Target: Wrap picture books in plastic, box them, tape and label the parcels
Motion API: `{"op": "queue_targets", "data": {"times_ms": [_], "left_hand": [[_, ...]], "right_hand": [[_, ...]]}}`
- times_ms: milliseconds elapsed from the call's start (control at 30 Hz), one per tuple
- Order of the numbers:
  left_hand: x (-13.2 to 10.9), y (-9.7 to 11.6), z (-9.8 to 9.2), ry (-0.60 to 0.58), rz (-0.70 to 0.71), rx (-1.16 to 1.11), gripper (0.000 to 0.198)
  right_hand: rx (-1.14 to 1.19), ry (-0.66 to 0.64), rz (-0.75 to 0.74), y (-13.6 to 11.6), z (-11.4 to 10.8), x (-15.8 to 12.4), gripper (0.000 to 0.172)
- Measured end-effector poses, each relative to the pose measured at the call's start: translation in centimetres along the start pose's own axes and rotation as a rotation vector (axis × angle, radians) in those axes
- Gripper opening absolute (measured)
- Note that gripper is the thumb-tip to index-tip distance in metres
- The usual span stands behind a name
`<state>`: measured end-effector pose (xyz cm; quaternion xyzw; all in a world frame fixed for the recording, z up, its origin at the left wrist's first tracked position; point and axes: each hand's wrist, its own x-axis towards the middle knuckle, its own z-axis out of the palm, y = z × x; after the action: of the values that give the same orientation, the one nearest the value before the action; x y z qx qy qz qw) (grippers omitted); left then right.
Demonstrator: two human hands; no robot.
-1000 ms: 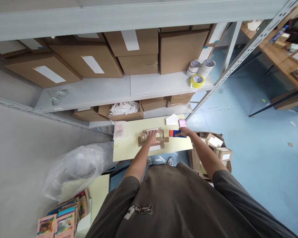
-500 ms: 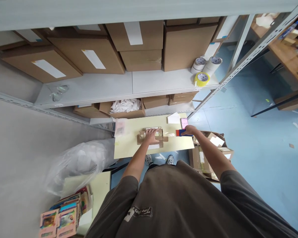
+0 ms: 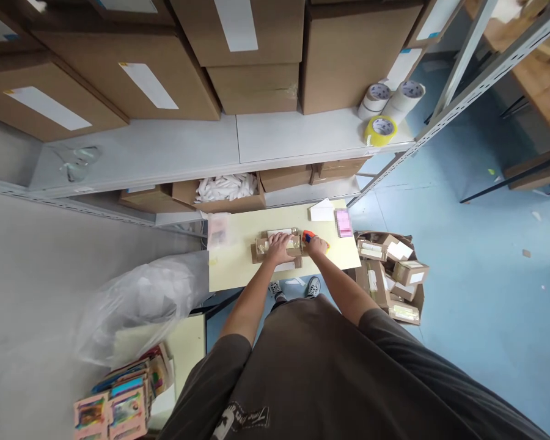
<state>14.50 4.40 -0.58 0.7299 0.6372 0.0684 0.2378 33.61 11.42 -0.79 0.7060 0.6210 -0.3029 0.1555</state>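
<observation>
A small cardboard box (image 3: pixel 296 244) lies on the pale yellow table (image 3: pixel 238 269), with clear tape on its top. My left hand (image 3: pixel 279 247) grips it from above, fingers over the far side and thumb toward the near side. At the box's right end, my right hand (image 3: pixel 318 245) is closed around a blue and orange-red tape dispenser (image 3: pixel 308 236), which is right against or very close to that end. Cardboard flaps or pieces (image 3: pixel 297 263) show under and beside the box. White paper (image 3: pixel 321 211) and a pink stack (image 3: pixel 343 223) lie at the table's far right.
Tape rolls (image 3: pixel 379 131) stand on the shelf (image 3: pixel 284 137) ahead, below large cartons (image 3: pixel 355 61). A carton of small boxes (image 3: pixel 410 273) sits on the floor at right. At left are a clear plastic bag (image 3: pixel 142 299) and a second table with colourful printed pieces (image 3: pixel 126 403).
My right hand has brought the tape dispenser left, from the table's right side to the box's right end. The tape strip stretched between them has shortened. My left hand stays on the box.
</observation>
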Motion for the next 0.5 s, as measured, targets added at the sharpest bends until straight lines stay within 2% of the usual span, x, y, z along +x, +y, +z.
{"op": "queue_targets", "data": {"times_ms": [133,267,400,500], "left_hand": [[0.0,0.1,0.0,-0.014,-0.018,0.006,0.104],[0.0,0.1,-0.2,-0.022,-0.001,0.018,0.109],[-0.2,-0.1,-0.2,-0.024,0.013,0.025,0.113],[-0.3,-0.2,-0.2,-0.026,0.023,0.024,0.115]], "right_hand": [[0.106,0.082,0.069,0.0,1.0,0.5,0.065],[0.248,0.186,0.155,2.7,2.5,0.1,0.057],[0.341,0.109,0.229,6.5,3.5,-0.9,0.063],[0.359,0.07,0.188,7.8,3.1,-1.7,0.071]]}}
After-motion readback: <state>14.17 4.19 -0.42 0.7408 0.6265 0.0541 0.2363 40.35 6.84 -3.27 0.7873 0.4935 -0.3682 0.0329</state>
